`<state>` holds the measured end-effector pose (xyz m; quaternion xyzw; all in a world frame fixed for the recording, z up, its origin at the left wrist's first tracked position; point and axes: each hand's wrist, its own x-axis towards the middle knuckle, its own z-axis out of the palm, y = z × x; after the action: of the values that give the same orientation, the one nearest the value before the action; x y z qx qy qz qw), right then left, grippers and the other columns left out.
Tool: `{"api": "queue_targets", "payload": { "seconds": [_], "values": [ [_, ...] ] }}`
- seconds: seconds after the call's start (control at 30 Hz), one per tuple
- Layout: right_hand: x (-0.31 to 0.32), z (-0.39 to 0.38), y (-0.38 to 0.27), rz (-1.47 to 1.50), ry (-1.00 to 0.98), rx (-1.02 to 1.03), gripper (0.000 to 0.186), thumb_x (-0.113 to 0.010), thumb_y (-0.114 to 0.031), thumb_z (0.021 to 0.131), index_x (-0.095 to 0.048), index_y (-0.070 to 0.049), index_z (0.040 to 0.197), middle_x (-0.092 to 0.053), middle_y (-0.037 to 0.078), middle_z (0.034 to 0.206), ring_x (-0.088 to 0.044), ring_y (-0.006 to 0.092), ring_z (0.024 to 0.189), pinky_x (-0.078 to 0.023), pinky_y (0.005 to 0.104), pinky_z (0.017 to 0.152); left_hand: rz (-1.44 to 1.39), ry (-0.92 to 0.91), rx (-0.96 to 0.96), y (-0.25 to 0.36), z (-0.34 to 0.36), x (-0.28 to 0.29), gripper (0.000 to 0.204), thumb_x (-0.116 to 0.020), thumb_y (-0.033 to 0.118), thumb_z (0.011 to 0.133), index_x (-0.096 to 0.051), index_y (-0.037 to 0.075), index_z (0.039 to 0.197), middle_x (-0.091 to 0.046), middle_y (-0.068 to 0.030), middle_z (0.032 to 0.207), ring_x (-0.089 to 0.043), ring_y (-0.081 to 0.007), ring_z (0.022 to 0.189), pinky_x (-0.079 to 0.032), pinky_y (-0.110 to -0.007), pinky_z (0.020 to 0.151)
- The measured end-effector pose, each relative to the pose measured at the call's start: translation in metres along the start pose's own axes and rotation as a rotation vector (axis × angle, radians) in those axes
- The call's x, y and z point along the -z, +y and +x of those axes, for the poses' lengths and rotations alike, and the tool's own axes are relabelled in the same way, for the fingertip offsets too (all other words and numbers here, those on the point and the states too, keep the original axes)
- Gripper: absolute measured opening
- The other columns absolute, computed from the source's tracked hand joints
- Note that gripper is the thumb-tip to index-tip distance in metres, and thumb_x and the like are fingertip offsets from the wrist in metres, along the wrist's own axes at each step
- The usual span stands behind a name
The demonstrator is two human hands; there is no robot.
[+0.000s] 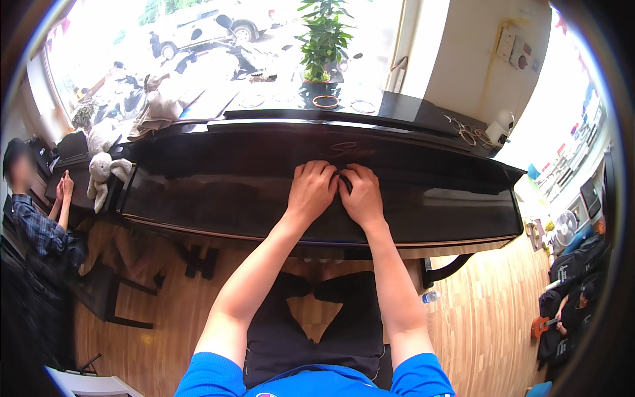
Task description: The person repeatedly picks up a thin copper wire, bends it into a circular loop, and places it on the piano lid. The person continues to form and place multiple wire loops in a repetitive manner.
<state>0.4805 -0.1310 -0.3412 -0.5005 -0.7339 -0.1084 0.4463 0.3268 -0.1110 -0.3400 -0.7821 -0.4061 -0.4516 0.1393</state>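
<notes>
Left hand [311, 190] and right hand [362, 192] side by side, backs upward, fingers bent, thumb sides close together. Palms hidden: cannot tell how far either is open underneath, or whether it has hold of anything. Black piano lid [436, 215] lies shut directly beneath both, extending well to either side. Beyond the hands, on the piano top: potted plant [324, 49], brown ring [326, 101] nearer. Left of the hands, at the piano's end: plush toy [100, 169]. Right of and below them, on the floor: bottle [431, 296].
</notes>
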Motion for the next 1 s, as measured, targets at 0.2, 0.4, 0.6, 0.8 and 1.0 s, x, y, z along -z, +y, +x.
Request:
{"api": "queue_targets", "payload": {
  "seconds": [0.2, 0.4, 0.6, 0.8, 1.0],
  "values": [
    [0.0006, 0.0, 0.0008, 0.04, -0.009, 0.004, 0.016, -0.068, -0.01, 0.084, -0.074, -0.004, 0.098, -0.069, 0.012, 0.109, -0.063, 0.0325, 0.106, -0.048, 0.0449, 0.095, -0.019, -0.066, 0.007, -0.0025, -0.0026, -0.0026, 0.011, -0.069, 0.017, 0.088, -0.071, 0.008, 0.094, -0.068, -0.0061, 0.1, -0.063, -0.0258, 0.1, -0.046, -0.041, 0.089],
    [0.0013, 0.0007, -0.0015, 0.055, 0.009, -0.002, 0.015, -0.067, -0.009, 0.084, -0.073, -0.003, 0.097, -0.069, 0.012, 0.106, -0.064, 0.0322, 0.104, -0.048, 0.0448, 0.094, -0.029, 0.02, -0.007, 0.0026, 0.0009, 0.002, 0.01, -0.068, 0.016, 0.088, -0.071, 0.008, 0.093, -0.068, -0.0045, 0.1, -0.063, -0.0254, 0.097, -0.046, -0.041, 0.086],
    [-0.0001, 0.0006, -0.0012, 0.053, 0.017, 0.021, 0.015, -0.068, -0.009, 0.084, -0.073, -0.003, 0.096, -0.069, 0.011, 0.106, -0.063, 0.0317, 0.104, -0.048, 0.0445, 0.093, -0.005, -0.068, 0.014, -0.0011, -0.0025, -0.0011, 0.011, -0.068, 0.017, 0.088, -0.071, 0.008, 0.093, -0.067, -0.0046, 0.1, -0.063, -0.0259, 0.098, -0.046, -0.041, 0.086],
    [0.0007, 0.0003, -0.002, 0.048, 0.0, 0.012, 0.015, -0.068, -0.01, 0.084, -0.073, -0.004, 0.097, -0.069, 0.011, 0.106, -0.063, 0.0314, 0.104, -0.048, 0.0445, 0.093, -0.019, -0.075, 0.01, -0.0014, -0.0022, -0.0005, 0.011, -0.069, 0.017, 0.088, -0.071, 0.008, 0.093, -0.067, -0.005, 0.099, -0.063, -0.026, 0.096, -0.047, -0.041, 0.084],
    [0.0005, -0.0002, 0.0004, 0.053, 0.0, 0.007, 0.017, -0.069, -0.01, 0.083, -0.073, -0.004, 0.099, -0.068, 0.011, 0.108, -0.062, 0.0316, 0.105, -0.048, 0.0442, 0.094, -0.04, -0.045, 0.033, 0.0016, -0.0008, -0.001, 0.012, -0.07, 0.017, 0.086, -0.071, 0.008, 0.094, -0.067, -0.0056, 0.101, -0.063, -0.0267, 0.098, -0.047, -0.041, 0.086]
  ]
}}
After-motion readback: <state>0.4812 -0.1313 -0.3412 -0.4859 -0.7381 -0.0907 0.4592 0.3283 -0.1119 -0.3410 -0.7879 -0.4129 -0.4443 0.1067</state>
